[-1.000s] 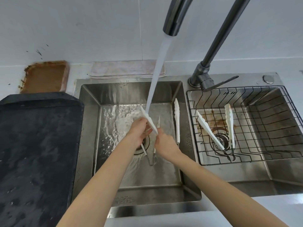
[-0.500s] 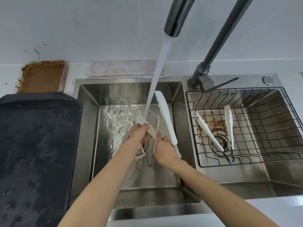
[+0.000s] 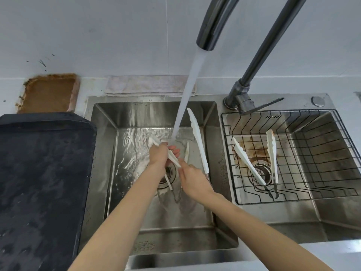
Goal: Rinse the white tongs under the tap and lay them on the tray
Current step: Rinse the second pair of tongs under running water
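Observation:
Water pours from the dark tap (image 3: 210, 30) into the left sink basin (image 3: 125, 173). My left hand (image 3: 159, 155) is closed around one white arm of the tongs (image 3: 198, 139) right under the stream. My right hand (image 3: 192, 181) holds the same tongs lower down, near their hinge, and the other white arm stands up and away toward the basin's back right. Another pair of white tongs (image 3: 271, 153) lies in the wire basket (image 3: 332, 173) in the right basin. The black tray (image 3: 39, 182) lies on the counter to the left of the sink.
A brown-stained mat (image 3: 48, 92) and a folded pale cloth (image 3: 148, 85) lie behind the tray and sink against the wall. The tap's lever (image 3: 267, 104) points right over the basket. The sink's front rim (image 3: 175, 259) runs just below my forearms.
The tongs' free arm, low by the basin's right wall a second ago, has swung upright. My left hand slid along the other arm under the water; my right hand has barely moved.

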Motion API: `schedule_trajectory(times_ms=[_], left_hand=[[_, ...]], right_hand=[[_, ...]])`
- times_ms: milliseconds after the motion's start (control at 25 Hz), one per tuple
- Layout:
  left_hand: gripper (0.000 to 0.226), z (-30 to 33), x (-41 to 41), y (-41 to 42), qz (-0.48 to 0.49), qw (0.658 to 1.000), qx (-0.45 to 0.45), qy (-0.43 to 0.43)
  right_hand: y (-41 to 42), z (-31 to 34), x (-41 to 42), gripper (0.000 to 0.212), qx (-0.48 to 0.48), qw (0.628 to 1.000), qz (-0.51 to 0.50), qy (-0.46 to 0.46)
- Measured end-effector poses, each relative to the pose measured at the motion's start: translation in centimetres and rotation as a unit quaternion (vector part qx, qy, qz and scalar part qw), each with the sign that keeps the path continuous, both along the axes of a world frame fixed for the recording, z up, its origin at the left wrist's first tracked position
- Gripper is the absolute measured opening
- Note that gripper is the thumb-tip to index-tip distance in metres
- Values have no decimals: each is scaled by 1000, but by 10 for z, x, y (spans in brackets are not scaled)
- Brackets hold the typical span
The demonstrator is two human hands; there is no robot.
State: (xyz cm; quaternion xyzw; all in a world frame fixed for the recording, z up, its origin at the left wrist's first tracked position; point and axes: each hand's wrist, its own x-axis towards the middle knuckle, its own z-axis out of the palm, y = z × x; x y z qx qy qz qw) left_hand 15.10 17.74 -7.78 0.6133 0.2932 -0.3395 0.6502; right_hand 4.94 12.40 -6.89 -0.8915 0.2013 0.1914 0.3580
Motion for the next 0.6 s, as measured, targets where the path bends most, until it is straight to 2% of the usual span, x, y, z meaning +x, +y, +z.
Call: schedule_trajectory(times_ms=[120,200,320,440,520,600], left_hand=[[21,1,-12,2,5,998,-68,2],[25,2,-9,2,20,998,-54,10],[19,5,-2,4,64,998,-10,10],[25,9,1,8,64,997,37,-36],[35,13,-1,8,5,993,81,-82],[39,17,-5,7,-42,988,92,-116]], right_hand=[[-5,-3,3,43,14,1000,-5,14],[-7,-2,5,41,11,1000,9,-1],[-10,5,4,36,17,989,6,-144],[-19,10,10,31,12,958,-105,-268],[-27,6,20,39,-17,950,-192,-246],[-32,2,33,54,16,964,-218,-153]])
